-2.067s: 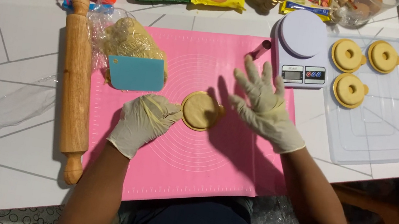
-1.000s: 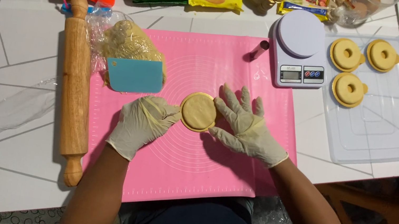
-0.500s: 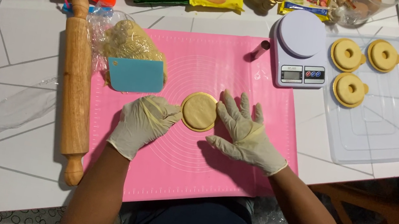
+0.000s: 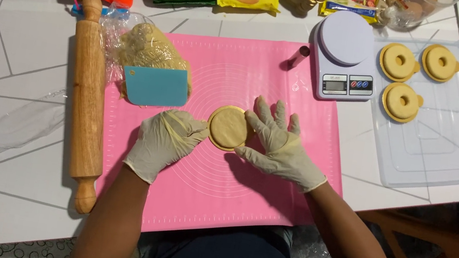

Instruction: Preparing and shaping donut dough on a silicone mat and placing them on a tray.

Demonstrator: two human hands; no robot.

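I see my gloved left hand (image 4: 165,142) and flat, spread right hand (image 4: 275,144) cupping the dough disc (image 4: 228,127) at the pink mat's (image 4: 241,210) centre. Uneven squeezing could, I judge, dent its rim

A single head-worn camera looks almost straight down from above the person's own lap, close enough that the pink silicone mat (image 4: 235,173) fills the middle of the view. The near edge shows the person's dark clothing and both forearms coming in from below. The far edge cuts across a row of packets and a white digital scale (image 4: 342,55). At the left the view takes in the wooden rolling pin (image 4: 86,100) and bare white table (image 4: 4,38); at the right it reaches a clear plastic tray (image 4: 441,150) and floor beyond the table's edge. There is no second view to share ground with.
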